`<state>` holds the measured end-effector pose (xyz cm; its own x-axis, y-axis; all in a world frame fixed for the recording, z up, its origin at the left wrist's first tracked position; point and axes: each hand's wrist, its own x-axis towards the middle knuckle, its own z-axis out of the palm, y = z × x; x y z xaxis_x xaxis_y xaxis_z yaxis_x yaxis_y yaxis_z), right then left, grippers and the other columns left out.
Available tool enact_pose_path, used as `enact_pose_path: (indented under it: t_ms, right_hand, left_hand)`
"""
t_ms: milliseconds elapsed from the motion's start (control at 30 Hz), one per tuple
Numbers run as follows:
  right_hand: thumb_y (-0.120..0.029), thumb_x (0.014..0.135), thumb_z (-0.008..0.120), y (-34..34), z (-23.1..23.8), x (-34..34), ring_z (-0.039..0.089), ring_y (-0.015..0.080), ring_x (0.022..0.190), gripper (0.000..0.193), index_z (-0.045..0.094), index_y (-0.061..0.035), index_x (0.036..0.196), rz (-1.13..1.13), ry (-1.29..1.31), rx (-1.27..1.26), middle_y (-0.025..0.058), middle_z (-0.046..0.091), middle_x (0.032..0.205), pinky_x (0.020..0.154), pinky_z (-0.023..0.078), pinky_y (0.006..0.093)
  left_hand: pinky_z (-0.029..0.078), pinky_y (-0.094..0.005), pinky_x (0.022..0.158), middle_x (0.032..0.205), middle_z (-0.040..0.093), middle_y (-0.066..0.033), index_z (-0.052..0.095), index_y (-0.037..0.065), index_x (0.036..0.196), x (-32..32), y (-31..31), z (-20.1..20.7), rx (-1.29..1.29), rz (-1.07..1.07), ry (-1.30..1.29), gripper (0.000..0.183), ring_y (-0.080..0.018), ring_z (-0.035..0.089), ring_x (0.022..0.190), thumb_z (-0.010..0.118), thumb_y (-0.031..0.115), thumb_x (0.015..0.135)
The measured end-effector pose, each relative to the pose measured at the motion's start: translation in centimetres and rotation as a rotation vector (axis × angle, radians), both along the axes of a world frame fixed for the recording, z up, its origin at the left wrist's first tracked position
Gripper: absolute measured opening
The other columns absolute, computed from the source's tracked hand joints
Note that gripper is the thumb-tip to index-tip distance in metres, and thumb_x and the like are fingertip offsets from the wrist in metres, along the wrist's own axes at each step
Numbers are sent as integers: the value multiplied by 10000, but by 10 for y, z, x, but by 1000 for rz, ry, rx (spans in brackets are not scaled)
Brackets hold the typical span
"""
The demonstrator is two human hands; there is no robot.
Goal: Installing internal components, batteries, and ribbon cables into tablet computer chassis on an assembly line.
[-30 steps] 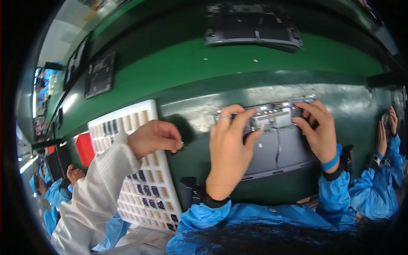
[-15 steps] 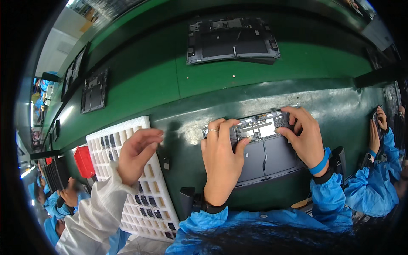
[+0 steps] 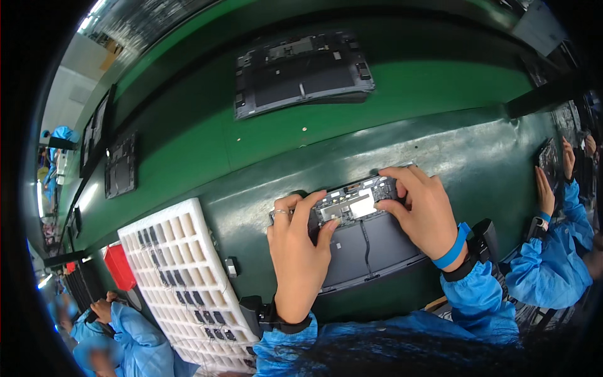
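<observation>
A laptop base point(image 3: 389, 242) with its inner parts bared lies before me on the dark green bench. Its circuit board runs along the far side; a flat black battery pack fills the near side. My left hand point(image 3: 298, 251) curls over the far left corner, thumb on the inner parts beside the board. At the far right corner, my right hand point(image 3: 427, 217) pinches likewise, fingers over the edge and thumb on the board area. Whatever lies under the fingertips is hidden. A blue band point(image 3: 453, 249) circles my right wrist.
Left of me a white foam tray point(image 3: 200, 221) holds several small black parts. Between it and my left hand lies a small part point(image 3: 232, 266). A red bin point(image 3: 119, 267) stands farther left. Another laptop base point(image 3: 304, 72) rests on the green belt. Co-workers' hands show at both sides.
The white-sleeved arm that reached over the foam tray has gone from view. My view has shifted, so the bench things appear displaced. Both my hands keep their places on the laptop base.
</observation>
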<state>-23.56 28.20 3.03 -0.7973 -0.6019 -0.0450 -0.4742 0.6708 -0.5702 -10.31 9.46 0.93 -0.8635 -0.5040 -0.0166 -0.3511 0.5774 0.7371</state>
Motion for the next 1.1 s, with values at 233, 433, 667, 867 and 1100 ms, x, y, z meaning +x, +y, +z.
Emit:
enact_pose_path:
  t_ms: [233,433,667,867,1100]
  right_hand:
    - [-211,805,919,1,-2,-15,620,338,1077,514,745,-112,1278,28,359,-30,94,667,1143,972,471,431]
    - [-162,902,850,26,-19,-64,713,323,1048,239,804,-63,1115,82,-232,-177,106,778,1172,979,491,441]
    - [-174,857,890,28,-22,-40,682,356,1110,181,769,-53,915,-30,249,-173,113,742,1235,1004,498,450]
    - [-169,844,900,13,-28,-27,633,346,1224,180,787,-68,942,-83,106,-212,106,713,1320,1083,447,468]
    - [-172,806,902,40,2,-13,552,409,1354,218,746,-90,933,162,201,32,131,609,1463,1141,384,565]
  left_hand:
    - [424,-484,1023,1258,589,-117,687,137,1271,-14,17,-1,-50,86,-24,515,-355,606,1161,915,127,809]
    - [367,-493,1068,1330,580,-100,719,184,1309,-20,31,9,-145,29,-54,543,-327,562,1213,896,72,809]
    - [311,-553,1130,1438,551,-52,845,316,1201,-15,34,1,-289,-45,-54,414,-324,521,1291,741,42,908]
    - [291,-607,1165,1577,514,-44,850,381,1184,-15,47,-8,-345,-72,-83,479,-328,498,1374,706,30,891]
    - [292,-599,1166,1606,510,-38,816,466,1214,-16,49,-14,-378,-52,-150,530,-299,498,1375,698,38,925]
